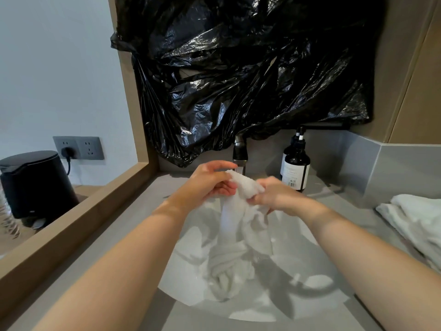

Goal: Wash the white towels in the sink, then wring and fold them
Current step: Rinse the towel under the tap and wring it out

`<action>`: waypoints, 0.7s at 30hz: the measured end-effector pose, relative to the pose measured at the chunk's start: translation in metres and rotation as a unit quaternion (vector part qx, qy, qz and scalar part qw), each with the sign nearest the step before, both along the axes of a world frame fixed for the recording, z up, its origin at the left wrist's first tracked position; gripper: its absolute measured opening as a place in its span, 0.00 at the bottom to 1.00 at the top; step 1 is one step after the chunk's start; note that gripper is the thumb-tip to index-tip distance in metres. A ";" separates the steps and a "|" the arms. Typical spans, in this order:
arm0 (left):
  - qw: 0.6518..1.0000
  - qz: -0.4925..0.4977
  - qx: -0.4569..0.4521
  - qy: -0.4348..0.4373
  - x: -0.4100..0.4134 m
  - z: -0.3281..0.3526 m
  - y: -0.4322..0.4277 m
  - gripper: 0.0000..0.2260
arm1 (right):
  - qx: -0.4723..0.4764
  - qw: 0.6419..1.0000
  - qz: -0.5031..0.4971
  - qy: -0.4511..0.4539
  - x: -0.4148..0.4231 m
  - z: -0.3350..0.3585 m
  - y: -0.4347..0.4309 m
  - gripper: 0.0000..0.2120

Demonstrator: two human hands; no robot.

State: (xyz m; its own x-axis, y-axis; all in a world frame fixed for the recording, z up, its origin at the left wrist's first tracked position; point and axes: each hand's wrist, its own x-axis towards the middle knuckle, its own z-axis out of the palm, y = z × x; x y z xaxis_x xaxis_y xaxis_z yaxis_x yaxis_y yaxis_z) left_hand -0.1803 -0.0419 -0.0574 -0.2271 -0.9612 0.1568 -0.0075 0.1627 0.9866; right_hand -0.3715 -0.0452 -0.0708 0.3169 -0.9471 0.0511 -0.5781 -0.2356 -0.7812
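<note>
Left hand point(210, 181), right hand point(278, 195) grip towel point(232, 218)

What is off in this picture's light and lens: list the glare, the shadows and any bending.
Head view: glare streaks on the black bag; dark arm shadows across the sink; the towel gripped by the left hand and right hand looks washed out; the wide lens slants the wooden frame.

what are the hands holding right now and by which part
The left hand and right hand both grip one white towel by its bunched upper end, just below the faucet; the rest hangs into the sink.
</note>
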 end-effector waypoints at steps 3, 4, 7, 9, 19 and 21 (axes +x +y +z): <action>0.999 0.005 -0.034 -0.040 0.018 -0.023 -0.013 0.16 | 0.032 0.992 -0.006 -0.122 -0.003 0.013 0.002 0.10; 0.995 -0.024 -0.047 -0.085 0.023 -0.032 -0.015 0.23 | 0.045 0.985 -0.004 -0.169 -0.003 0.016 0.003 0.12; 0.964 -0.179 -0.013 -0.196 0.011 -0.047 -0.002 0.32 | 0.091 0.945 0.010 -0.313 -0.003 0.022 0.003 0.13; 0.955 -0.213 0.028 -0.205 -0.001 -0.053 0.005 0.39 | 0.110 0.923 0.022 -0.369 -0.002 0.024 0.001 0.15; 0.978 -0.001 0.068 -0.198 0.004 -0.064 -0.011 0.09 | 0.220 0.946 -0.113 -0.209 -0.043 -0.023 -0.018 0.09; 0.982 0.013 0.055 -0.179 0.003 -0.061 -0.009 0.06 | 0.182 0.978 -0.096 0.016 -0.041 -0.023 -0.019 0.10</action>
